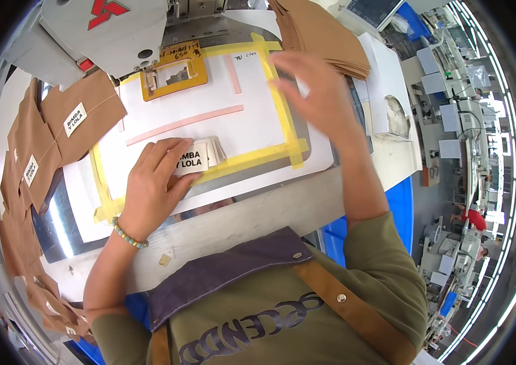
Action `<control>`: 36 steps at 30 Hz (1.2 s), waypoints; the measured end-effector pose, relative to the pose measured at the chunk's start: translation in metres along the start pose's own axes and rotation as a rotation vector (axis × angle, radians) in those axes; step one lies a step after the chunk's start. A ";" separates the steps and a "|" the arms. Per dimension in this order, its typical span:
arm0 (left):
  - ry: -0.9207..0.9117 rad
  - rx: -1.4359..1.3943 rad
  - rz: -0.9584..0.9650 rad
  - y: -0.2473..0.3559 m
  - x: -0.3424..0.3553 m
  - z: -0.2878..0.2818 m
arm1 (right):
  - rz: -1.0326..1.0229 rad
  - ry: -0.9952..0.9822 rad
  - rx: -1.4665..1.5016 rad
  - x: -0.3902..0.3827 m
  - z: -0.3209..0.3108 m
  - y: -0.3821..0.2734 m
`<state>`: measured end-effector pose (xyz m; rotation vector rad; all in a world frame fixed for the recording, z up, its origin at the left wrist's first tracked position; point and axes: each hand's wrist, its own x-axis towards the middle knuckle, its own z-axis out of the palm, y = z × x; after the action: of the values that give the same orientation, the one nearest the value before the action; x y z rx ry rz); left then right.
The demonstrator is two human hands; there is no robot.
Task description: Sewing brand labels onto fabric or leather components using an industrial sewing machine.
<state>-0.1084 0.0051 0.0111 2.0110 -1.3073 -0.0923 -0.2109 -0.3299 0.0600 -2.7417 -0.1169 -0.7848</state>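
My left hand (151,185), with a beaded bracelet at the wrist, pinches the left edge of a small fanned stack of white labels (196,158) with black lettering. The labels rest over the near part of a white sheet (203,125). My right hand (315,91) is slightly blurred above the sheet's right side, its fingers and thumb apart with nothing visible between them. Just beyond it lies a stack of brown flat pieces (315,33). Yellow tape (279,100) borders the sheet, and pink strips (185,125) are stuck on it.
A sewing machine head (105,36) stands at the far left, beside a yellow clamp frame (175,88). Brown pieces with sewn-on labels (81,115) hang down the left side. A white box (389,100) stands at right, above a blue bin (401,204). Other workstations line the far right.
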 end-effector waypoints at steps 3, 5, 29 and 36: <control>0.004 0.017 0.031 -0.001 0.000 -0.001 | 0.113 0.002 -0.174 0.003 -0.023 0.051; 0.054 -0.001 0.071 0.000 0.001 -0.003 | 0.208 -0.006 -0.337 0.002 -0.022 0.076; 0.111 0.536 -0.189 -0.202 -0.003 -0.117 | 0.463 0.132 -0.016 0.006 -0.025 0.122; 0.275 0.582 0.183 -0.114 0.009 -0.098 | -0.320 -0.039 -0.265 0.022 0.011 0.081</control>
<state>0.0254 0.0748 0.0172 2.2478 -1.4356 0.6996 -0.1740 -0.4042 0.0427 -3.0340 -0.5040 -0.8827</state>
